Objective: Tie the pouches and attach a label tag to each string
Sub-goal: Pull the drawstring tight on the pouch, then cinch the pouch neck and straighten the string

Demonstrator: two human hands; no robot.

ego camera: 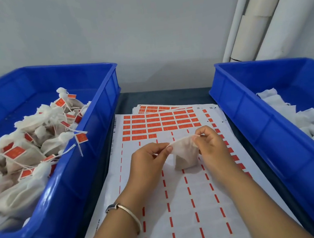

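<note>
Pouch (184,155) held over label sheet (177,201) on bench, left hand (148,162) and right hand (208,143) fingers pinching its top corners; string hard to make out. Right bin (260,110) cut off.

Small packing workshop, blue plastic crates (102,108) at nine and three o'clock, red label sheets (162,122) on worktop (169,97), plain wall behind.
</note>
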